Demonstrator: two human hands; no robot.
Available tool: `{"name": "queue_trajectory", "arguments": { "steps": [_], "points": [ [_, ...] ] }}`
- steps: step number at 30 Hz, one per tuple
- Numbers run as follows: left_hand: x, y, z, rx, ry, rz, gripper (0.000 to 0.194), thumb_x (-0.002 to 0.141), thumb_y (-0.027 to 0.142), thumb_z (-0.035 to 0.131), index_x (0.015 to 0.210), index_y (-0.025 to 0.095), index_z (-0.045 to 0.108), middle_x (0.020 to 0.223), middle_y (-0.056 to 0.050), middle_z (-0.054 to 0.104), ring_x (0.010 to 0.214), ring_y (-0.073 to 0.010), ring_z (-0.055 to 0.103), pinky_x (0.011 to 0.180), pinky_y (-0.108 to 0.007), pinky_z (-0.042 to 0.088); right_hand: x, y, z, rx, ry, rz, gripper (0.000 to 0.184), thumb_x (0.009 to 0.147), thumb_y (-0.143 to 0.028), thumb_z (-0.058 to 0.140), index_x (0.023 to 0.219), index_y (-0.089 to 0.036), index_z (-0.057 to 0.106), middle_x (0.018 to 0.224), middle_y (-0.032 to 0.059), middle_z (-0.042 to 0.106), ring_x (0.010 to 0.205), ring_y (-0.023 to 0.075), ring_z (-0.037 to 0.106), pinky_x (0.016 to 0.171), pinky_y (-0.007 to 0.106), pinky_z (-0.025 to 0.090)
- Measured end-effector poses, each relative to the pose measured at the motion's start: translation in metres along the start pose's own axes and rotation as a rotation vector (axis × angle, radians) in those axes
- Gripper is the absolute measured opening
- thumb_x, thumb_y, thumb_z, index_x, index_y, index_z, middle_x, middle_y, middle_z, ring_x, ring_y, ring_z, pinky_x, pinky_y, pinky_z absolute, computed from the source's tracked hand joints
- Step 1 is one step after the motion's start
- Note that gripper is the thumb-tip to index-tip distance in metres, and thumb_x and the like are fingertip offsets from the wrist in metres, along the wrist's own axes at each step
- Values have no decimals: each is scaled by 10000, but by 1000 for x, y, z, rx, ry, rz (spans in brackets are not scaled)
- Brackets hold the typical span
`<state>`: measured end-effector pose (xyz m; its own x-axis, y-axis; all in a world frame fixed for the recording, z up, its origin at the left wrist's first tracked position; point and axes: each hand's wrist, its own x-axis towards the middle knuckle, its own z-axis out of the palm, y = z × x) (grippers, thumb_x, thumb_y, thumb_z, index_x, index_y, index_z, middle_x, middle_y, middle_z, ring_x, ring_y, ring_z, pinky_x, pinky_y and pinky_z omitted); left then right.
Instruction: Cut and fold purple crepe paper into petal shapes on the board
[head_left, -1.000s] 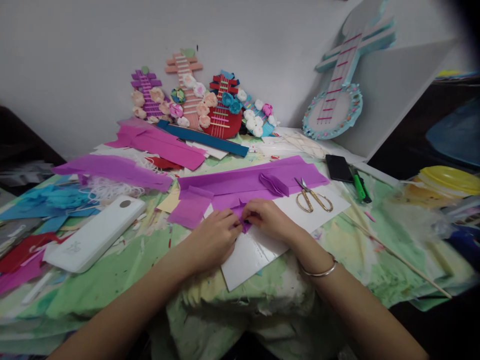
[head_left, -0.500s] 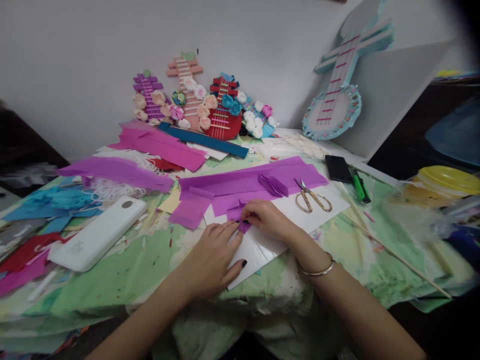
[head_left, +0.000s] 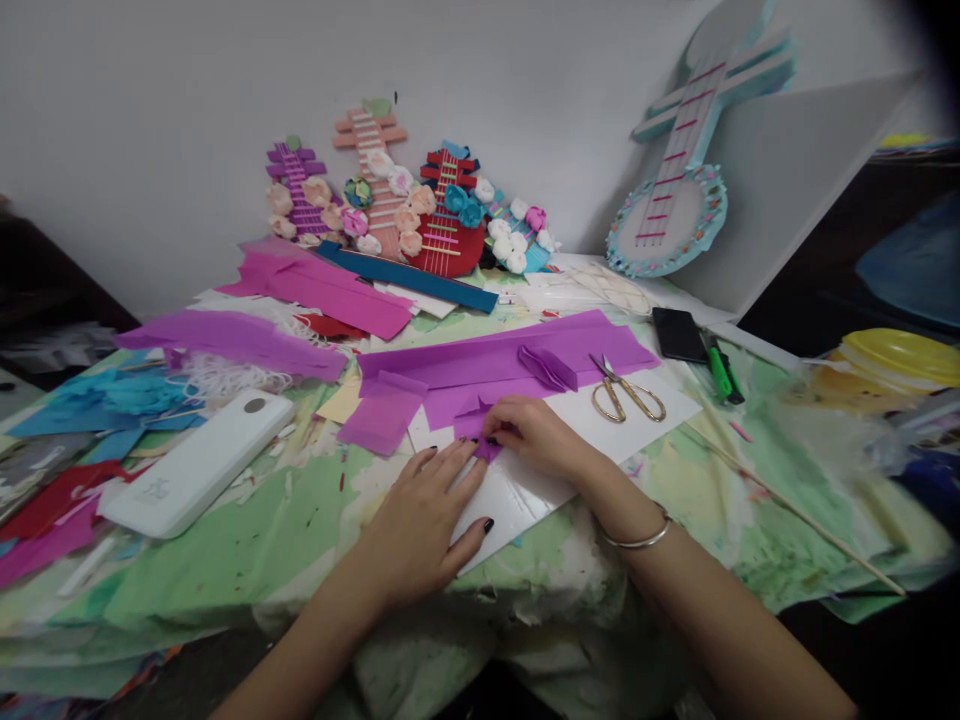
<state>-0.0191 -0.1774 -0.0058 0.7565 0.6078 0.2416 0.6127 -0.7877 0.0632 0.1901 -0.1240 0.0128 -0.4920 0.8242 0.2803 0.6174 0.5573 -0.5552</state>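
My left hand (head_left: pixel 424 515) lies flat with its fingers stretched out, the fingertips at the edge of a small purple crepe paper piece (head_left: pixel 490 453). Close beside it, my right hand (head_left: pixel 541 440) is curled, thumb and fingers pinched on that same piece. Part of the piece is hidden under my fingers. Beneath both hands is a glossy white sheet (head_left: pixel 525 500). Just beyond lie a long purple crepe paper strip (head_left: pixel 480 352) and a folded purple paper piece (head_left: pixel 547 368). Gold-handled scissors (head_left: pixel 622 390) rest partly open to the right of my right hand.
Left of me lie a white power bank (head_left: pixel 199 465), blue paper (head_left: pixel 112 400) and white string (head_left: pixel 232 375). A black phone-like slab (head_left: pixel 678 334), a green cutter (head_left: pixel 721 370) and a thin stick (head_left: pixel 795 510) are on the right. Decorated model lutes (head_left: pixel 450 235) lean against the wall.
My left hand and forearm have shifted very slightly to the right. The right hand keeps its pinch in the same spot, and the view has tilted a little.
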Motion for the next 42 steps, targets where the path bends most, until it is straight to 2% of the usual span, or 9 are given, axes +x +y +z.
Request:
{"name": "queue_trajectory", "arguments": {
  "steps": [14, 19, 25, 32, 42],
  "points": [
    [2, 1, -5, -31, -50, -31, 554, 902, 380, 436, 1383, 110, 389, 1431, -144, 443, 1338, -289, 357, 1085, -488, 282, -2, 1, 0, -4, 28, 10, 201, 752, 38, 557, 783, -137, 650, 738, 14, 599, 720, 135, 527, 674, 243, 378],
    [4, 1, -6, -49, -61, -46, 594, 912, 400, 425, 1447, 180, 293, 1455, -119, 416, 1342, -290, 353, 1067, -497, 285, -1, 0, 0, 1, 20, 20, 191, 748, 34, 562, 788, -132, 646, 741, 14, 606, 709, 134, 526, 662, 238, 373],
    [5, 2, -5, -32, -81, -50, 568, 911, 462, 423, 1415, 204, 370, 1448, -126, 422, 1335, -313, 354, 1042, -513, 295, 0, 2, 1, 0, 15, 21, 200, 756, 25, 546, 783, -144, 650, 734, 11, 613, 695, 133, 525, 652, 237, 367],
    [4, 1, -3, -55, -39, -42, 563, 913, 457, 429, 1412, 204, 367, 1435, -126, 434, 1322, -315, 367, 1039, -525, 307, -1, 2, 2, 26, 35, 50, 199, 762, 16, 543, 804, -141, 658, 749, 18, 629, 691, 129, 537, 652, 237, 377],
    [3, 2, -3, -42, -43, -50, 565, 915, 461, 422, 1414, 200, 374, 1438, -139, 423, 1326, -316, 355, 1047, -516, 299, -2, 6, 3, 43, 33, 30, 202, 751, 15, 541, 809, -149, 643, 743, 11, 617, 687, 127, 527, 645, 238, 378]
  ]
}}
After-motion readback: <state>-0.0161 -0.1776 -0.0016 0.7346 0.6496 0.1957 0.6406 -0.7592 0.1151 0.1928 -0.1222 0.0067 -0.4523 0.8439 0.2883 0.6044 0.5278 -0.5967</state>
